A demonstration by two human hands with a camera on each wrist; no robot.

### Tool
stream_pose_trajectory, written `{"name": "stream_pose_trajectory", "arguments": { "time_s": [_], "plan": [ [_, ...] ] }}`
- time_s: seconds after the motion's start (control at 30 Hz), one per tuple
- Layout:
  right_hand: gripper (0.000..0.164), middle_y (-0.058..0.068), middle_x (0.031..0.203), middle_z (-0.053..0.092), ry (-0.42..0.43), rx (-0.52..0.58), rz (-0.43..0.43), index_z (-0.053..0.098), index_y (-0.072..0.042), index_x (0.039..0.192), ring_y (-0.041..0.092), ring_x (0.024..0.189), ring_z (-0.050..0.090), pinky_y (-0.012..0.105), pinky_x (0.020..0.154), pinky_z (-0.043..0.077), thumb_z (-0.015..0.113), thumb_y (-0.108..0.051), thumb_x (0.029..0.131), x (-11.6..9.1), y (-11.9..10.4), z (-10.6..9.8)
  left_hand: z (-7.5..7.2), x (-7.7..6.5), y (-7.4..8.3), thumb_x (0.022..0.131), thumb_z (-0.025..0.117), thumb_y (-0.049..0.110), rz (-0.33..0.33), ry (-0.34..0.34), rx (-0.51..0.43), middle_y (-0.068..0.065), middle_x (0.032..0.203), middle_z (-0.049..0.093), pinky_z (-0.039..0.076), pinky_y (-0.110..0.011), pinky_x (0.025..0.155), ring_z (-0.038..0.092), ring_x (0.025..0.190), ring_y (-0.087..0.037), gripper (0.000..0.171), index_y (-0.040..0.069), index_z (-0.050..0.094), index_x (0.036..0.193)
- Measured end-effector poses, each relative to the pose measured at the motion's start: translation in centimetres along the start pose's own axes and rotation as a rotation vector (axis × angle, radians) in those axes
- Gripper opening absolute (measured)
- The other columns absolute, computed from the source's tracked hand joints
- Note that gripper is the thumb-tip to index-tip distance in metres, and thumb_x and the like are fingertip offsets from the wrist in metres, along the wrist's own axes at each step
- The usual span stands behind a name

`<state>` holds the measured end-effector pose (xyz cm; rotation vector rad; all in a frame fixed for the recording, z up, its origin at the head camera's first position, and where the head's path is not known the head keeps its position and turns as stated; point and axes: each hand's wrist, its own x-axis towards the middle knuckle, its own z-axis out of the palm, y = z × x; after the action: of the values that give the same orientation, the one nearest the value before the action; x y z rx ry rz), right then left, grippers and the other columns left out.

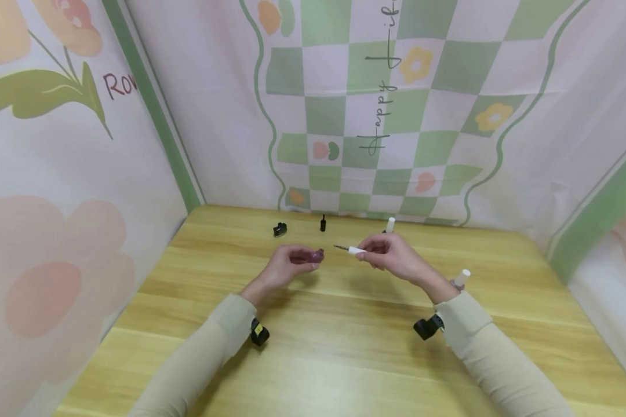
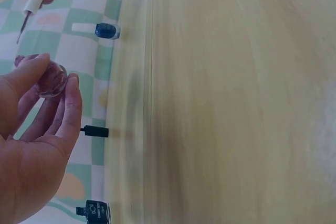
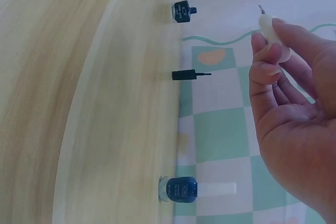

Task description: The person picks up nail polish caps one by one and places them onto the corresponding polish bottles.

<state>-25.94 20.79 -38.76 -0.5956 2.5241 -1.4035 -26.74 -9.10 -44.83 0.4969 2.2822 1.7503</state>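
My left hand (image 1: 287, 263) holds a small mauve nail polish bottle (image 1: 318, 255) between thumb and fingers, its uncapped neck tilted toward the right. In the left wrist view the glass bottle (image 2: 54, 81) sits at the fingertips. To the right of it, my right hand (image 1: 393, 255) pinches a white nail polish cap (image 1: 357, 251). The thin brush (image 1: 340, 247) on that cap points left at the bottle's mouth, with a gap between them. Both hands are raised over the wooden table (image 1: 334, 359). In the right wrist view, thumb and fingers close round the white cap (image 3: 270, 31).
Toward the back edge stand an uncapped black polish bottle (image 1: 280, 230) and a black brush cap (image 1: 323, 224), brush up. Behind my right hand is a dark blue bottle (image 3: 181, 189) with a white cap. Another white-capped bottle (image 1: 463, 278) stands beside my right forearm. A patterned curtain (image 1: 365, 116) hangs behind.
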Motion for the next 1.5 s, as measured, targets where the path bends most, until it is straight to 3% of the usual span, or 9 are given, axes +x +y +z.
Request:
{"name": "stream_pose_trajectory", "arguments": {
  "time_s": [0.1, 0.3, 0.53, 0.8, 1.03, 1.27, 1.5],
  "plan": [
    [0.022, 0.01, 0.086, 0.069, -0.001, 0.006, -0.005, 0.073, -0.006, 0.112, 0.033, 0.069, 0.059, 0.027, 0.054, 0.05, 0.07, -0.024, 0.1, -0.1, -0.1, -0.3, 0.2, 0.1, 0.2, 0.09, 0.079, 0.018, 0.015, -0.006, 0.011, -0.004, 0.111, 0.073, 0.057, -0.032, 0.093, 0.069, 0.1, -0.019, 0.03, 0.01, 0.072, 0.119],
    [0.023, 0.011, 0.079, 0.065, 0.024, 0.014, 0.005, 0.074, -0.01, 0.111, 0.018, 0.064, 0.053, 0.033, 0.054, 0.049, 0.068, -0.029, 0.101, -0.2, -0.5, -0.7, 0.6, 0.1, 0.4, 0.09, 0.079, 0.019, 0.032, -0.021, 0.054, -0.002, 0.111, 0.073, 0.056, -0.033, 0.091, 0.066, 0.099, -0.018, 0.029, 0.012, 0.073, 0.117],
    [0.021, 0.01, 0.078, 0.064, 0.042, 0.02, 0.0, 0.076, -0.011, 0.11, 0.017, 0.063, 0.052, 0.027, 0.052, 0.045, 0.07, -0.028, 0.099, -0.4, -0.8, -0.6, 1.0, 0.2, 0.4, 0.09, 0.08, 0.018, 0.053, -0.041, 0.045, -0.003, 0.11, 0.074, 0.057, -0.033, 0.089, 0.067, 0.095, -0.018, 0.028, 0.012, 0.074, 0.117],
    [0.022, 0.022, 0.078, 0.061, 0.04, 0.013, -0.024, 0.076, -0.008, 0.111, 0.016, 0.062, 0.051, 0.026, 0.051, 0.044, 0.07, -0.026, 0.099, -0.3, -0.6, -0.3, 1.3, 0.2, 0.6, 0.09, 0.079, 0.018, 0.061, -0.064, 0.036, -0.002, 0.11, 0.074, 0.057, -0.034, 0.09, 0.068, 0.096, -0.019, 0.028, 0.012, 0.074, 0.117],
    [0.023, 0.015, 0.076, 0.061, 0.036, 0.015, -0.019, 0.075, -0.006, 0.111, 0.016, 0.063, 0.051, 0.026, 0.052, 0.044, 0.071, -0.025, 0.099, -0.4, -0.6, -0.3, 1.5, 0.3, 0.5, 0.089, 0.08, 0.017, 0.049, -0.067, 0.029, -0.002, 0.109, 0.074, 0.057, -0.033, 0.088, 0.068, 0.095, -0.018, 0.027, 0.012, 0.075, 0.116],
    [0.021, 0.02, 0.077, 0.061, 0.043, 0.014, -0.019, 0.076, -0.007, 0.11, 0.016, 0.062, 0.051, 0.025, 0.052, 0.044, 0.071, -0.023, 0.099, -0.4, -0.6, -0.2, 1.6, 0.2, 0.7, 0.089, 0.08, 0.015, 0.045, -0.067, 0.022, -0.003, 0.107, 0.074, 0.058, -0.033, 0.087, 0.069, 0.093, -0.019, 0.026, 0.012, 0.075, 0.114],
    [0.021, 0.011, 0.075, 0.062, 0.035, 0.014, -0.01, 0.076, -0.007, 0.11, 0.015, 0.062, 0.05, 0.026, 0.052, 0.044, 0.071, -0.024, 0.099, -0.4, -0.4, -0.1, 1.7, 0.3, 0.4, 0.089, 0.081, 0.017, 0.039, -0.072, 0.023, -0.004, 0.108, 0.074, 0.058, -0.033, 0.086, 0.068, 0.092, -0.02, 0.026, 0.012, 0.075, 0.114]
  ]
}}
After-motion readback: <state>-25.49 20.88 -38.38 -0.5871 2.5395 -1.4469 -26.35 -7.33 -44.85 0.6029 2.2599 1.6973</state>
